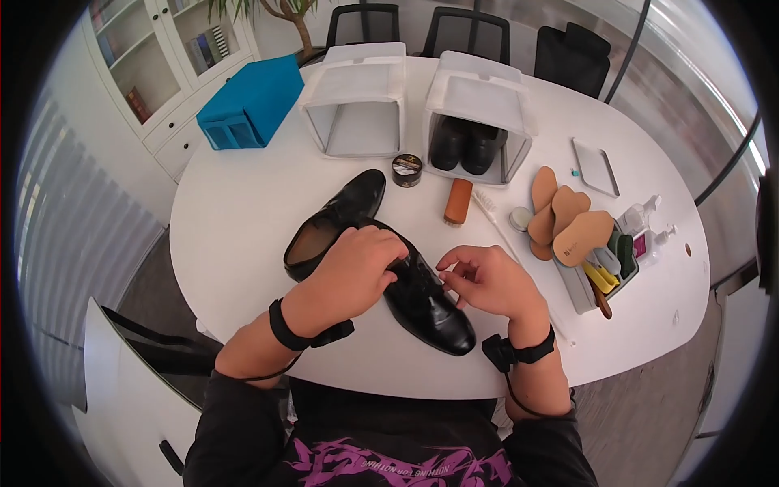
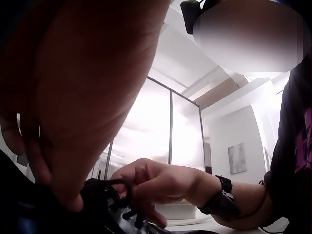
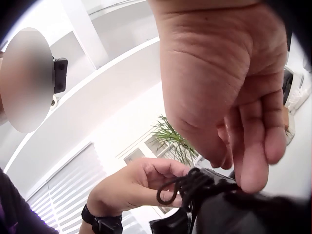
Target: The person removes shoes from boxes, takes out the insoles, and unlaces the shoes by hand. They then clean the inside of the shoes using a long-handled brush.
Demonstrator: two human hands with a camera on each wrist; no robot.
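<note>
A glossy black lace-up dress shoe [image 1: 430,316] lies on the white table, toe toward the person. Its black shoelace [image 3: 187,187] shows loops over the tongue in the right wrist view. At the top of the lacing, my left hand [image 1: 353,268] has its thumb and fingers bent in at the shoelace. My right hand [image 1: 485,277] is at the shoe's other side, thumb and forefinger close together and longer fingers reaching the upper; I cannot tell whether it pinches lace. The second black shoe [image 1: 349,207] lies behind, partly hidden by my left hand.
Beyond the shoes stand a polish tin [image 1: 406,170], a wooden-backed brush [image 1: 458,202] and a white long-handled brush [image 1: 487,204]. Insoles [image 1: 584,237] lie over a grey caddy [image 1: 576,286] at right. White shoe boxes [image 1: 353,97] and a blue box [image 1: 251,101] line the back.
</note>
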